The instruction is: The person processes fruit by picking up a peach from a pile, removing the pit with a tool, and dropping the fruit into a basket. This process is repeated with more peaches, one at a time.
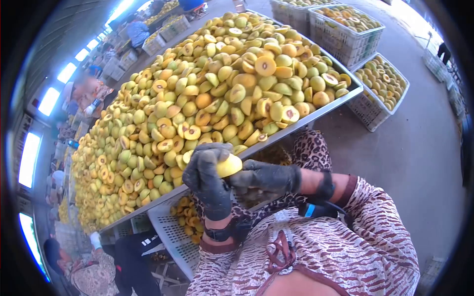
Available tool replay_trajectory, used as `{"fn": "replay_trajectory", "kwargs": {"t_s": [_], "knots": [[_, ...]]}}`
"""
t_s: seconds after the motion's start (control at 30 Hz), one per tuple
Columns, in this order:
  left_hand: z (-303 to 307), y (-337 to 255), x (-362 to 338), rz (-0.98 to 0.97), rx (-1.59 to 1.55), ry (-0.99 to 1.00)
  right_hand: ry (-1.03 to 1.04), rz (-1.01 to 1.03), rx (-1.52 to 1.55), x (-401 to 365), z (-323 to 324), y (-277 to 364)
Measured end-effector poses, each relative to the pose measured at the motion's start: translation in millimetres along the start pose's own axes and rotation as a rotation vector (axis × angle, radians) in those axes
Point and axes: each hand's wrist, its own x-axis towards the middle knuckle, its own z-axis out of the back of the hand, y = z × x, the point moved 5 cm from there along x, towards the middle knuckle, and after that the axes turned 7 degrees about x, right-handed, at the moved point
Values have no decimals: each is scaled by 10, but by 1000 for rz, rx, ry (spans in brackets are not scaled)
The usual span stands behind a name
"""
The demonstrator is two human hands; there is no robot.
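Grey, stained gloves covered both of the person's hands, which met at the near edge of a metal table (316, 115) heaped with yellow peaches (168, 111), many cut open to show flesh and brown centres. One peach (230, 166) was between the hands, just at that near edge, its smooth yellow side showing. The fingers of the left hand (203, 172) were clamped on it from the left. The fingers of the right hand (266, 176) were bent close together at its other side; whether they gripped it, or hid a tool, could not be told.

Handling it well seemed to call for a steady, cupped left hold, firm enough against slipping yet gentle enough not to bruise the flesh. The right hand probably did best with short, controlled movements, and, had it held a tool, with the left thumb out of its path.

Below the table's near edge, a pale perforated crate (163, 227) held more peach pieces (188, 217). Beyond the table's right end stood filled crates (374, 111); near its left end, a co-worker's white-gloved hand (95, 240) showed.
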Motion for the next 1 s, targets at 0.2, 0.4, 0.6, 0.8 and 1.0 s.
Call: {"fn": "replay_trajectory", "kwargs": {"t_s": [0.2, 0.4, 0.6, 0.8, 1.0], "knots": [[90, -72, -44, -8, -40, 28, -101, -14, -124, -41, -257, 29], [132, -76, -77, -55, -6, 179, 86, -31, -315, 149, -31, -118], [1180, 529, -196, 447, -868, -238, 3, 526, -995, 5, -327, 80], [2500, 1137, -648, 284, 1001, -157, -314, -434, -1700, -327, 925, -383], [-286, 1049, 228, 175, 352, 246, -518, -233, -1717, -521, 930, -251]]}}
